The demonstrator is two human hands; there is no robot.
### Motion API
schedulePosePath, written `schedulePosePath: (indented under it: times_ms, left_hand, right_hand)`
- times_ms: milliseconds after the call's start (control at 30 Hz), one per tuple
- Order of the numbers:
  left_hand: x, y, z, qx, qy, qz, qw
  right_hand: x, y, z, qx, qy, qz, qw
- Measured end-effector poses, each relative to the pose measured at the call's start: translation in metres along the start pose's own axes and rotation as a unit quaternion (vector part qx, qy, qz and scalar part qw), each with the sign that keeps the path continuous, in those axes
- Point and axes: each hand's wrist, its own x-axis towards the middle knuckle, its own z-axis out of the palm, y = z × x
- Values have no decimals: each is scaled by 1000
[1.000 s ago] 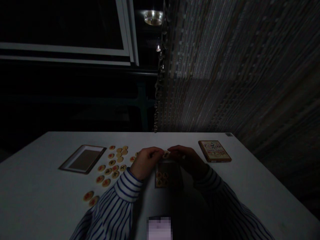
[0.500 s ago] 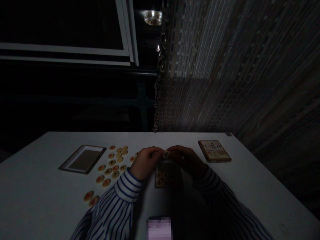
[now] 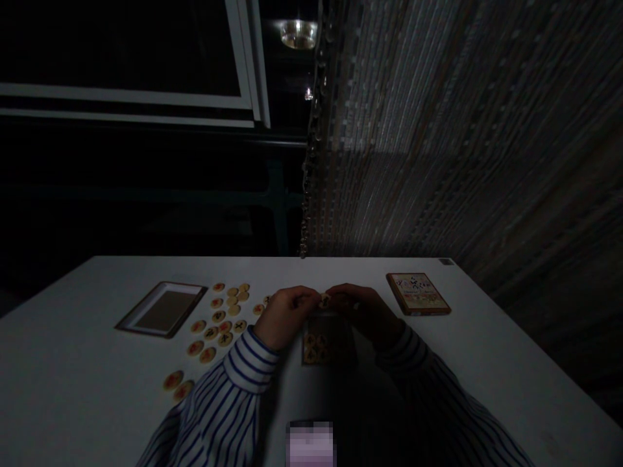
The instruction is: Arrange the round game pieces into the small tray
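tray: our landmark, the shallow tray (image 3: 335, 325) holds at least four discs near its left side; its right half is too dark to read.
marked disc: we see the marked disc (image 3: 324, 301) by the tray's far edge.
hands: our left hand (image 3: 287, 314) and right hand (image 3: 367, 312) pinch the disc from either side, fingertips closed; shadow blurs the right contact.
loose discs: scattered left of the tray (image 3: 219, 316).
step: we judge it to be two-handed fingertip handling of one disc.
next move: calls, we think, for a steady pinch, clear of the tray's rim.
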Motion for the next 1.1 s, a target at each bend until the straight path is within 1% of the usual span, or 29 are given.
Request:
schedulePosePath:
  times_ms: [267,433,567,1100]
  left_hand:
    - [0,0,-1,15,-4,6,1000]
    - [1,-1,0,19,2,6,1000]
    - [2,-2,0,12,-5,2,1000]
    - [0,-1,1,-3,1,-10,1000]
  right_hand:
    - [0,1,-1,-8,-4,4,1000]
    - [0,1,-2,-5,-13,-13,1000]
    - [0,1,-1,-20,-16,-9,1000]
    - [-1,0,-1,-28,9,-13,999]
